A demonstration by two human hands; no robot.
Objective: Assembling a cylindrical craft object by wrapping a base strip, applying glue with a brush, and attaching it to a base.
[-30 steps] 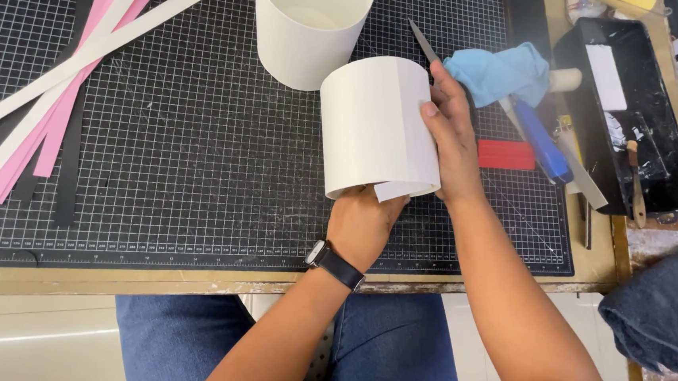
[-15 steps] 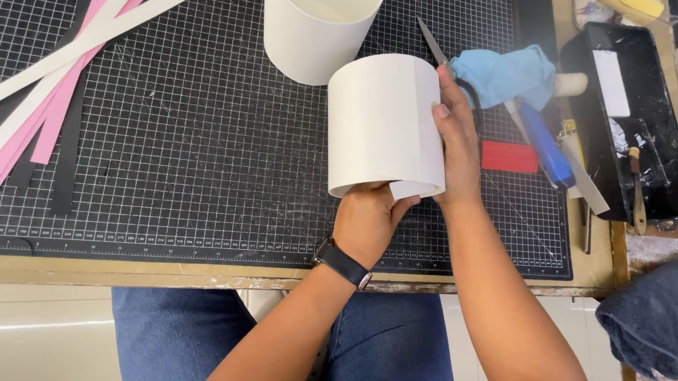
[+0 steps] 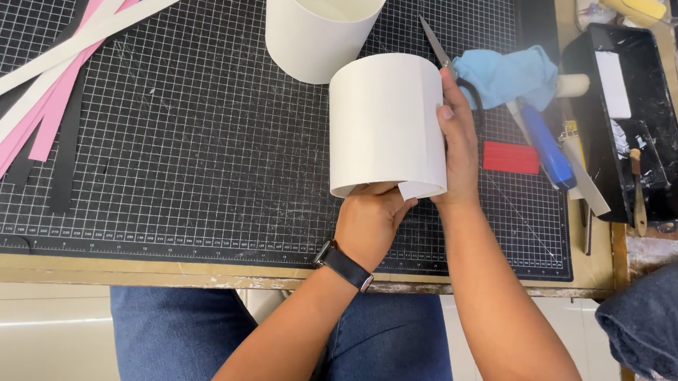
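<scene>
The white card cylinder [image 3: 382,124], one of two with a second white cylinder [image 3: 323,20] standing just behind it on the black grid cutting mat [image 3: 177,146], is gripped by the left hand [image 3: 369,220] reaching into its near end and the right hand [image 3: 459,138] pressed flat along its side, beside one blue cloth [image 3: 506,75] and one red block [image 3: 510,157].

Bright, even overhead light; soft shadows only. White tube [image 3: 382,124] near blown out. Sharp focus on the mat [image 3: 193,145]; no blur.
</scene>
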